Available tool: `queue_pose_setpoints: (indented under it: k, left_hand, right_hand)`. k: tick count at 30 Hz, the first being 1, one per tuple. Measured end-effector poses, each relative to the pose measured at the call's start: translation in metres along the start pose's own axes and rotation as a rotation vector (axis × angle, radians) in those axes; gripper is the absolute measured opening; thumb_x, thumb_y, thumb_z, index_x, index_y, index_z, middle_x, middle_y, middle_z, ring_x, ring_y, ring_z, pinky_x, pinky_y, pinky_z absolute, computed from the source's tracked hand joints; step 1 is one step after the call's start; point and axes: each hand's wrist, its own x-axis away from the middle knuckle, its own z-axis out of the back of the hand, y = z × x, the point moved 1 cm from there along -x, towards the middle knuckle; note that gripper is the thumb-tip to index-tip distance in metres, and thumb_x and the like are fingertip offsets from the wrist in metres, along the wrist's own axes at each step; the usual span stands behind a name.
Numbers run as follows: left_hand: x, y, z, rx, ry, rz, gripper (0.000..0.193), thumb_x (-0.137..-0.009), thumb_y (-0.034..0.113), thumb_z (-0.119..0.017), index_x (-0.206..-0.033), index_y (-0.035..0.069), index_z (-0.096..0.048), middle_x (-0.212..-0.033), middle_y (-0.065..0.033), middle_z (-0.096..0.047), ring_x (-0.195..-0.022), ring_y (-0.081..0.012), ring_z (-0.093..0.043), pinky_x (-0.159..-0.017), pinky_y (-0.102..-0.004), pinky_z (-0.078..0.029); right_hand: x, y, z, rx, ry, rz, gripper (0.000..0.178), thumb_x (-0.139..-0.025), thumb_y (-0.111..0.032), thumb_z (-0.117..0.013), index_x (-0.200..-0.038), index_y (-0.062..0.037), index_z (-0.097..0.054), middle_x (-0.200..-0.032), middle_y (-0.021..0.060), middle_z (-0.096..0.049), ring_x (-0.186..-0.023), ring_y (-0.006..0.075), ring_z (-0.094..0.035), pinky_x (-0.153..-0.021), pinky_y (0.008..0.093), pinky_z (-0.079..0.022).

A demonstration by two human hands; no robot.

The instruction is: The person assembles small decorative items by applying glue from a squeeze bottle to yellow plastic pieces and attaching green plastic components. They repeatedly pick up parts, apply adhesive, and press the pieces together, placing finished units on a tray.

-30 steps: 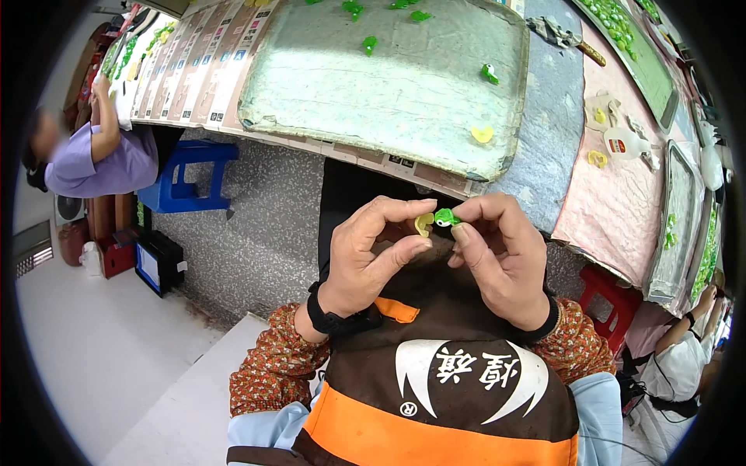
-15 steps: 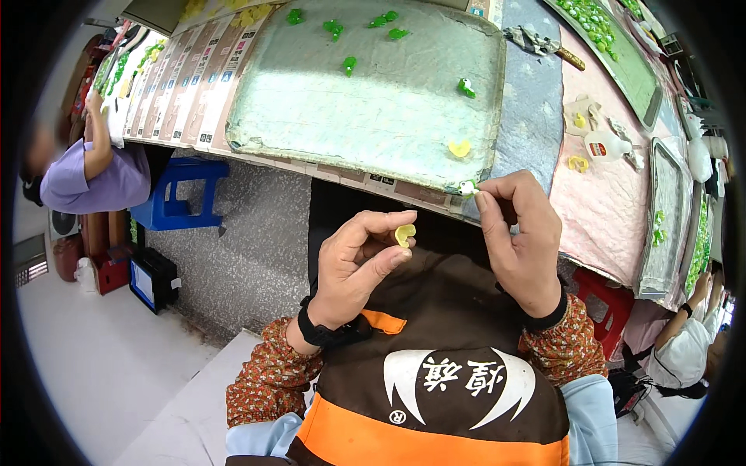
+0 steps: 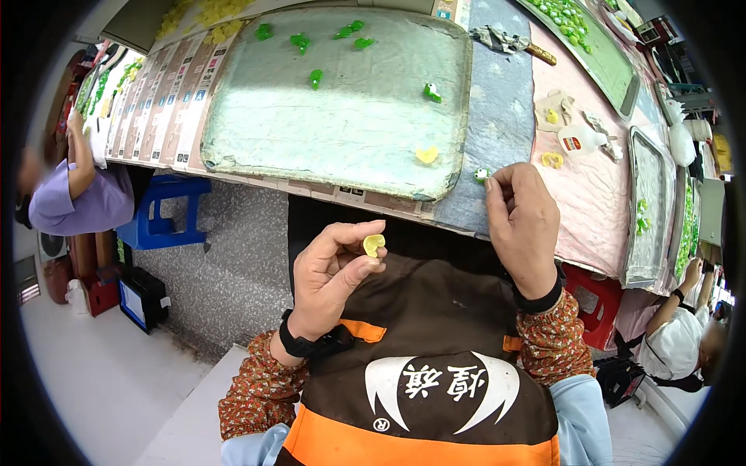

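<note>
Between the thumb and fingertips of my left hand is a small yellow curved piece, its hollow side showing. The left hand hangs over my brown apron, in front of the table edge. My right hand pinches a small green-and-white frog-like figure at its fingertips, above the blue cloth. To its left lies the pale green tray. On that tray rest another green-and-white figure, a yellow piece and several green pieces.
On the pink cloth are a white bottle and a yellow ring-shaped piece. A tool with a wrapped head lies at the back. More trays of green pieces stand right. People work at both sides; a blue stool is left.
My right hand has moved the green-and-white figure from the tray's near right corner to above the blue cloth. My left hand still holds the yellow piece. The whole view has shifted slightly.
</note>
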Motion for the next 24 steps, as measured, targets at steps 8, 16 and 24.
queue_pose_setpoints:
  k: [8, 16, 24]
  left_hand:
    - [0.000, 0.000, 0.001, 0.006, -0.003, 0.008, 0.037, -0.100, 0.011, -0.063, -0.134, -0.004, -0.056, -0.117, -0.0086, -0.063, -0.103, -0.0137, -0.067, -0.087, -0.0327, -0.062]
    - [-0.001, 0.001, 0.001, 0.001, -0.008, 0.025, 0.037, -0.101, 0.011, -0.063, -0.134, -0.005, -0.055, -0.119, -0.0099, -0.063, -0.103, -0.0137, -0.067, -0.086, -0.0326, -0.062]
    - [-0.004, 0.000, 0.000, 0.045, -0.035, 0.021, 0.037, -0.101, 0.010, -0.062, -0.135, -0.004, -0.055, -0.116, -0.0094, -0.064, -0.104, -0.0135, -0.066, -0.087, -0.0309, -0.061]
  right_hand:
    - [-0.001, 0.000, 0.003, -0.014, -0.007, 0.057, 0.015, -0.084, 0.001, -0.069, -0.095, -0.0024, -0.059, -0.088, 0.0131, -0.060, -0.079, 0.0338, -0.062, -0.068, 0.0419, -0.049]
    - [-0.006, 0.001, 0.003, 0.008, -0.009, 0.189, 0.018, -0.083, 0.004, -0.068, -0.098, -0.0034, -0.062, -0.090, 0.0124, -0.061, -0.083, 0.0335, -0.062, -0.071, 0.0427, -0.049]
    - [-0.011, 0.005, -0.002, -0.052, 0.000, 0.186, 0.016, -0.082, 0.006, -0.068, -0.097, 0.0002, -0.063, -0.087, 0.0149, -0.061, -0.080, 0.0346, -0.062, -0.070, 0.0418, -0.049]
